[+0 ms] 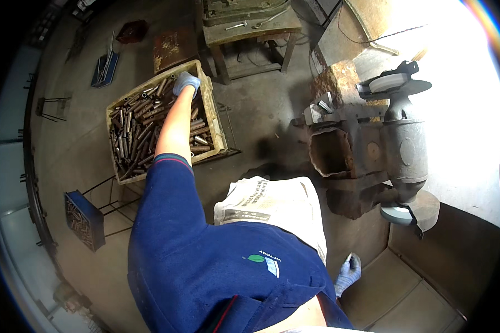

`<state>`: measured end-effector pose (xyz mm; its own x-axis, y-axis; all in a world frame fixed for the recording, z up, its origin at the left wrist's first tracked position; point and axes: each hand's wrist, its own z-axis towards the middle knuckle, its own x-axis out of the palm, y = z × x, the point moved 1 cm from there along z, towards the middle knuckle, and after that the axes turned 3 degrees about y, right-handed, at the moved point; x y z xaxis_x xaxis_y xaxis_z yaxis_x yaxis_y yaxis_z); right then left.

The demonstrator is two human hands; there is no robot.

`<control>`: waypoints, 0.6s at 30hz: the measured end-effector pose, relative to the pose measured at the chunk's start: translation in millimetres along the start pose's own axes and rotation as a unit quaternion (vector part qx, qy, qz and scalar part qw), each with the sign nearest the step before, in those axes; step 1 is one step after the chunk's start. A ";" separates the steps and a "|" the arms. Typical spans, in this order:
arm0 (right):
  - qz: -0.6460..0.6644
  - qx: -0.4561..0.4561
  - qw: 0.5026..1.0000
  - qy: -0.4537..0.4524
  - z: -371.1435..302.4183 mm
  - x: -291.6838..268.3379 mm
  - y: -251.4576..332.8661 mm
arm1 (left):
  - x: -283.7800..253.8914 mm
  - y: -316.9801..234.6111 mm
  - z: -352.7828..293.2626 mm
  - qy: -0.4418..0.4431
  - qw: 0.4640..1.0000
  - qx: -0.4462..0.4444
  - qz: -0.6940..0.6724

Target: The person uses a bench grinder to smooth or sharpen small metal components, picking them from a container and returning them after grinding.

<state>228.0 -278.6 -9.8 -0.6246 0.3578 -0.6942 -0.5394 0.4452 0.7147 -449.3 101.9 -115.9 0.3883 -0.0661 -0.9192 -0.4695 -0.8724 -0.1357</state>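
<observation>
Nearest, we list our right hand point(348, 272), gloved, beside the blue shirt point(172, 222): fingers curled, any contents untold. Item: one grey grinder point(406, 147), to our right. Item: our left hand point(186, 83), gloved, at the far right corner of a yellowish crate point(213, 114); we cannot tell whether its fingers grasp. Item: metal tubes point(144, 119), heaped inside the crate. Farthest: wooden surface point(222, 36).

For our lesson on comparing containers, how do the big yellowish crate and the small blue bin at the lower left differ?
The crate is pale yellow, while the bin is dark blue. The crate looks clearly larger than the bin. The person's gloved left hand is at the pieces in the crate, while no hand is at the bin. Both hold many loose, brownish pieces.
</observation>
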 end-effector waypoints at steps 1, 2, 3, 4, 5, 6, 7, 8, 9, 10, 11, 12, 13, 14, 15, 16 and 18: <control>0.003 0.000 1.000 0.005 -0.1 0.1 4.5 | 1.8 7.0 1.1 0.004 1.000 0.000 -0.026; 0.006 -0.001 1.000 0.011 0.0 -0.4 7.2 | -1.3 14.6 -1.6 -0.003 0.999 -0.007 -0.048; 0.010 0.003 1.000 0.003 -2.4 -0.1 2.9 | -10.2 16.5 -7.0 -0.014 0.997 -0.007 -0.069; 0.010 0.003 1.000 -0.001 -1.0 0.2 -0.1 | -17.3 25.8 -7.1 -0.024 0.995 -0.014 -0.092; 0.011 0.003 1.000 -0.004 0.2 -0.2 -2.0 | -15.5 46.7 6.1 -0.047 0.988 0.022 -0.144; 0.011 0.005 1.000 -0.004 -1.0 -0.6 -1.9 | -16.9 60.9 11.3 -0.078 0.980 0.031 -0.178; 0.012 0.008 1.000 -0.005 -2.4 -0.1 -1.3 | -21.3 73.8 12.0 -0.109 0.960 0.076 -0.248; 0.013 0.011 1.000 -0.006 -4.1 0.4 -1.3 | -24.8 84.3 8.7 -0.138 0.931 0.120 -0.315; -0.002 -0.005 1.000 -0.003 -2.9 3.4 -2.8 | -29.7 90.0 0.1 -0.117 0.891 0.159 -0.408; -0.020 -0.017 1.000 -0.007 -3.8 5.9 -3.6 | -33.8 87.3 -14.0 -0.087 0.841 0.199 -0.496; -0.040 -0.027 0.999 -0.012 -5.7 8.3 -2.6 | -36.3 81.4 -30.5 -0.060 0.825 0.242 -0.507; -0.043 -0.051 0.998 -0.002 -8.0 12.9 7.8 | -55.9 55.3 -85.0 0.020 0.801 0.248 -0.544; -0.045 -0.080 0.996 0.013 -0.5 20.1 27.0 | -45.2 48.5 -100.5 0.024 0.747 0.327 -0.579; -0.020 -0.075 0.997 0.025 4.9 33.3 60.0 | -48.8 32.6 -144.4 0.134 0.729 0.327 -0.586; 0.039 -0.106 0.992 0.049 8.8 45.9 98.4 | -46.2 13.1 -183.8 0.196 0.711 0.380 -0.558; 0.028 -0.147 0.986 0.075 15.6 56.2 116.8 | -48.6 -8.5 -231.3 0.271 0.721 0.381 -0.511; 0.072 -0.259 0.952 0.148 33.0 69.7 151.7 | -23.6 -42.1 -292.5 0.377 0.685 0.454 -0.428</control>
<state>121.3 -159.0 47.5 -0.8039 0.1037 -0.5857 -0.5938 -0.0823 0.8004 -206.7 -1.4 19.7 0.9677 -0.2479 0.0464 0.0197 -0.1095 -0.9938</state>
